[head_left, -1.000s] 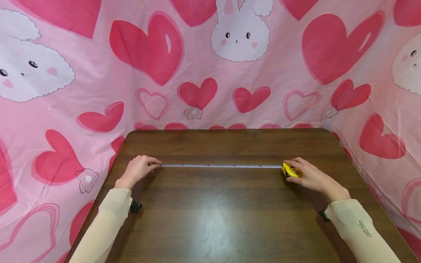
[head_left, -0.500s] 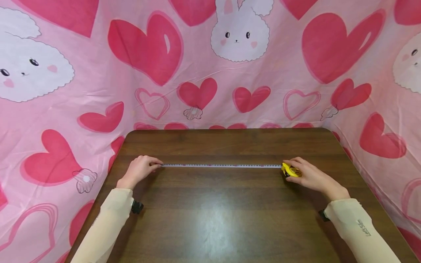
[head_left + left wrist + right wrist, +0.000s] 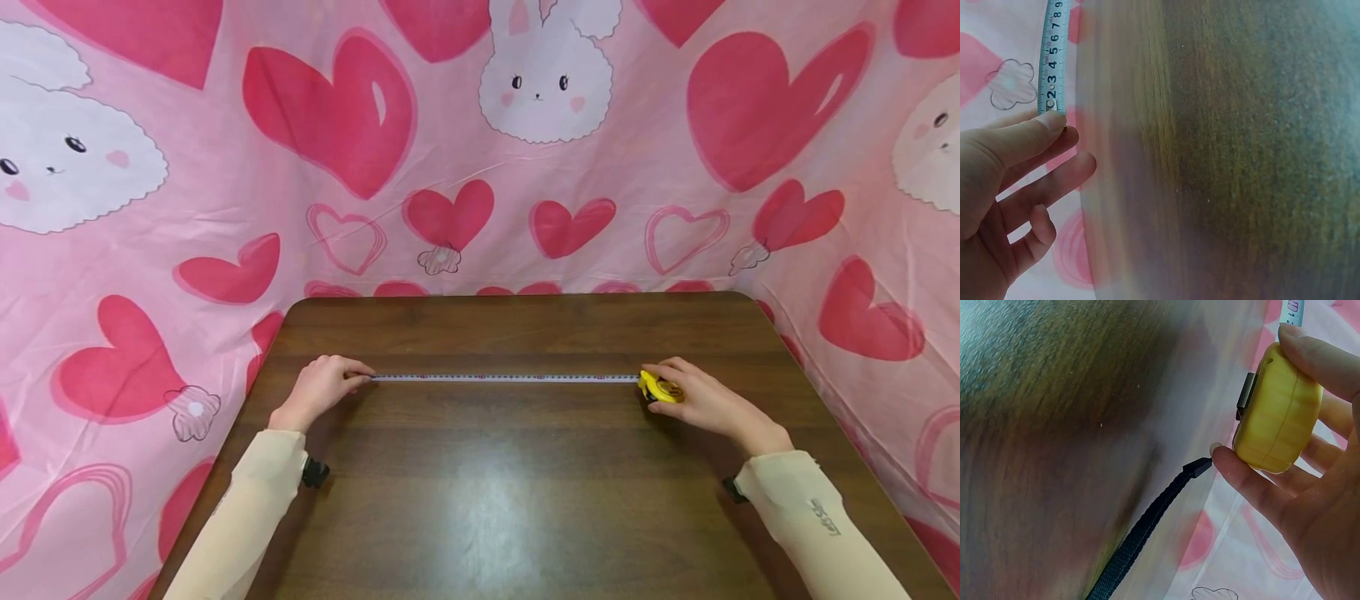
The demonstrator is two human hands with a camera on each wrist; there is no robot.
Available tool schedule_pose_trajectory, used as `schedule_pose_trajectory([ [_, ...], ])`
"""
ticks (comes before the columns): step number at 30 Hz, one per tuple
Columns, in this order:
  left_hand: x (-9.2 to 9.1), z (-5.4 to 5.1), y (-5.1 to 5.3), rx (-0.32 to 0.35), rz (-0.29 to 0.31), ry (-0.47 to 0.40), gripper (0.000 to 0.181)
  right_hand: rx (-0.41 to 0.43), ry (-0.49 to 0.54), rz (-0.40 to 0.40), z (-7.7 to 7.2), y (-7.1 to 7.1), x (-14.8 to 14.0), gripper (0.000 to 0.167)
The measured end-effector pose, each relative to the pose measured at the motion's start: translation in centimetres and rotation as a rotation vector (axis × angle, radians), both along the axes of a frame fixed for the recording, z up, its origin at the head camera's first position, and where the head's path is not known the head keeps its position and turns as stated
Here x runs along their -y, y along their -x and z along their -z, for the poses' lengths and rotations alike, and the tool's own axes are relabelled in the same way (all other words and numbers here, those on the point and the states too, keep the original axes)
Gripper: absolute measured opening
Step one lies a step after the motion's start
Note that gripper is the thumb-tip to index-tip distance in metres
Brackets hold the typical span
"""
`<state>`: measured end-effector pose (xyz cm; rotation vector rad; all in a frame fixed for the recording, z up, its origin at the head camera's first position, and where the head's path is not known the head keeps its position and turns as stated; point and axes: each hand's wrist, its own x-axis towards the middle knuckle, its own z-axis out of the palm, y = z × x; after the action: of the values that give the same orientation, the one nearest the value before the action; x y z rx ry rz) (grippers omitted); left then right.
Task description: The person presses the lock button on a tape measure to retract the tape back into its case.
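Observation:
A yellow tape measure (image 3: pixel 658 389) is gripped by my right hand (image 3: pixel 705 402) on the right side of the table. Its pale blade (image 3: pixel 510 379) runs straight and level across to my left hand (image 3: pixel 318 390). There the thumb and index finger pinch the blade's end, hiding the end hook. Low numbers and graduations show on the blade (image 3: pixel 1054 50) in the left wrist view, while the other fingers are loosely bent. From the right wrist, the yellow case (image 3: pixel 1279 412) shows a metal clip (image 3: pixel 1245 395) on its side, with the thumb at the blade's exit.
Beneath both hands lies a brown wood-grain table (image 3: pixel 487 500) with rounded far corners. Pink cloth (image 3: pixel 517 167) with hearts and rabbits hangs behind it and on both sides. A dark woven strap (image 3: pixel 1147 515) hangs below the right hand. Small black devices sit at both wrists.
My left hand has shifted slightly right with the blade's end, and the right hand with the case slightly left. The stretch of blade between them is a little shorter. Both grips stay the same.

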<state>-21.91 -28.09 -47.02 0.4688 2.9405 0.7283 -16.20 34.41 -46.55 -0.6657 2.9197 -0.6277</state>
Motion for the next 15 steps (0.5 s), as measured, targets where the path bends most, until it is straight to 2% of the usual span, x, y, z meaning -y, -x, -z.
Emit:
schedule_pose_trajectory([
  [8, -0.28, 0.14, 0.02, -0.038, 0.019, 0.025, 0.015, -0.02, -0.003, -0.009, -0.11, -0.03, 0.47, 0.066],
  [15, -0.48, 0.26, -0.01, -0.023, 0.015, 0.016, 0.015, 0.003, -0.003, -0.012, -0.1, 0.14, 0.6, 0.067],
])
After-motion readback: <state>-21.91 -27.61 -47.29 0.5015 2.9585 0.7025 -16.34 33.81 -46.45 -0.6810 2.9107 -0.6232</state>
